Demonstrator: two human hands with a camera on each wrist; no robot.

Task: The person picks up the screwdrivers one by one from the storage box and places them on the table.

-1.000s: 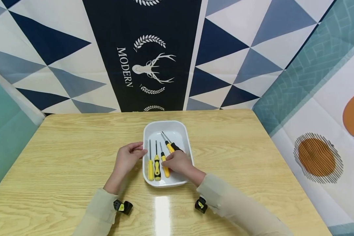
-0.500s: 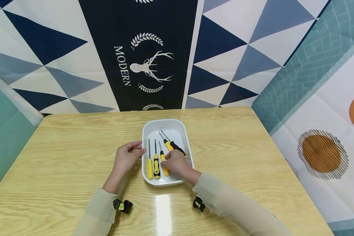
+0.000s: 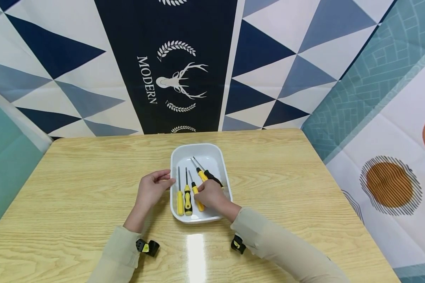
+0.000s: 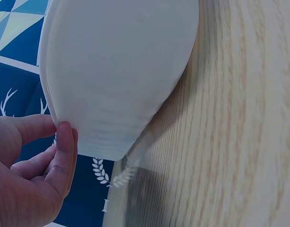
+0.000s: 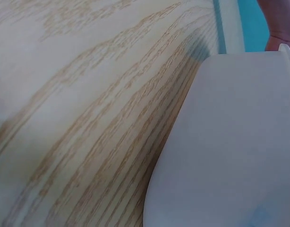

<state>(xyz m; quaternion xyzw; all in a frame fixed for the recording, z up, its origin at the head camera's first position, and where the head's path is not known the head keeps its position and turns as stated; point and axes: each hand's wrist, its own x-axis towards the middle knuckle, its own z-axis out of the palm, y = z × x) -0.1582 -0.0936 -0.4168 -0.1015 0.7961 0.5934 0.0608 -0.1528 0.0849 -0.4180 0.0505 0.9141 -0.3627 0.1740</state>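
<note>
In the head view a white tray (image 3: 210,163) holds several screwdrivers. My left hand (image 3: 152,189) pinches its left rim between thumb and fingers, plain to see in the left wrist view. My right hand (image 3: 214,195) reaches over the tray's right side and pinches a yellow-and-black screwdriver (image 3: 194,190), partly covering its handle. Left of that lie a black-and-yellow screwdriver (image 3: 188,199) and a yellow-handled one (image 3: 180,202). Slanting behind the right hand are another yellow-handled screwdriver (image 3: 201,174) and a black-handled one (image 3: 212,178). The right wrist view shows mostly the tray's outer wall (image 5: 230,142).
The tray stands on a wood-grain table (image 3: 276,177), toward its far edge. A patterned cloth (image 3: 177,78) hangs behind the table, with more cloth at both sides. Black wrist cameras, the left one (image 3: 147,247) among them, sit below the sleeves.
The tip of the held screwdriver has swung slightly left, toward the black-and-yellow one. More of the black handle shows past the right hand than one second ago. My left hand stays on the rim.
</note>
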